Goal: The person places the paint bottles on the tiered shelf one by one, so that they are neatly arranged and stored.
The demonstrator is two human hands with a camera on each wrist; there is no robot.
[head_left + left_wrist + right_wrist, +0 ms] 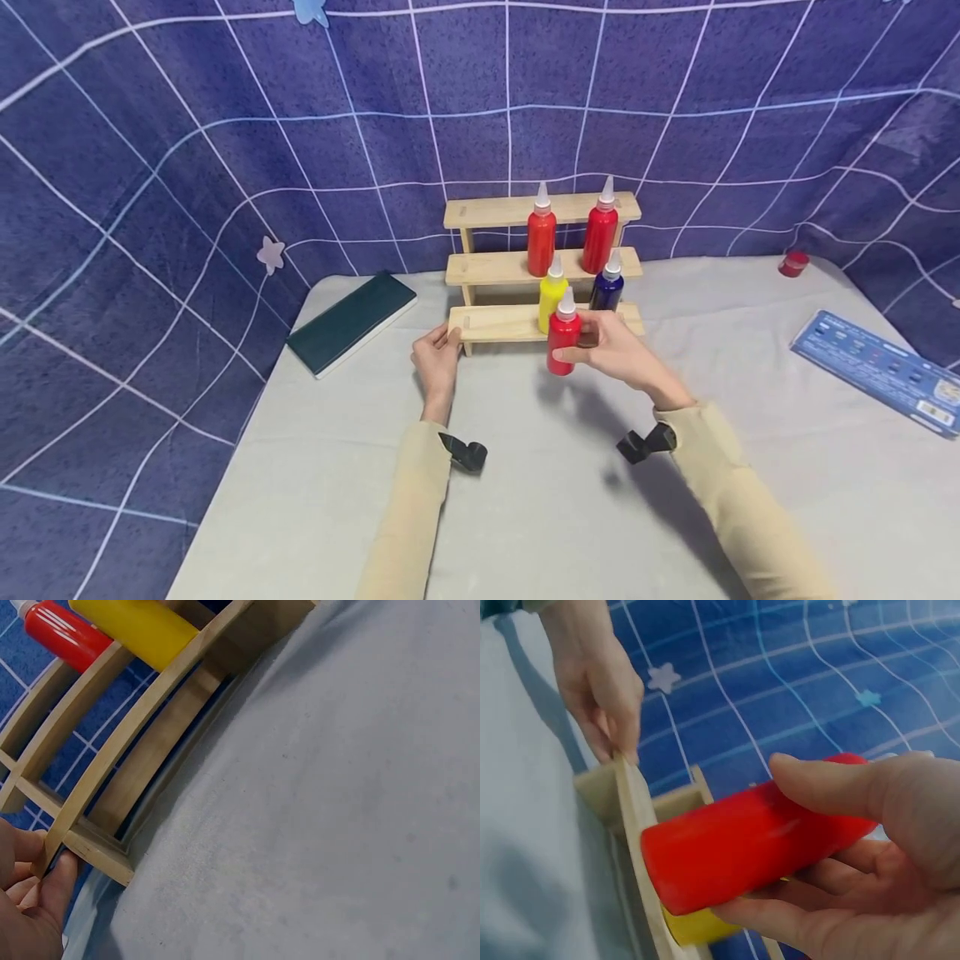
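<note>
A three-step wooden rack [495,321] stands on the cloth-covered table. My left hand [437,360] pinches the left end of its lowest step, thumb and fingers on either side of the board in the left wrist view. My right hand [618,350] grips a red squeeze bottle [562,340] with a white nozzle, upright and in front of the lowest step. Behind it a yellow bottle [552,302] and a dark blue bottle [607,292], partly hidden, stand on the lowest step. An orange-red bottle [541,242] and another red bottle [599,237] stand on the middle step.
A dark green box or book [352,323] lies left of the rack. To the right lie a blue printed card [877,371] and a small red round object [793,265]. A blue grid-patterned curtain [375,150] hangs behind and beside the table.
</note>
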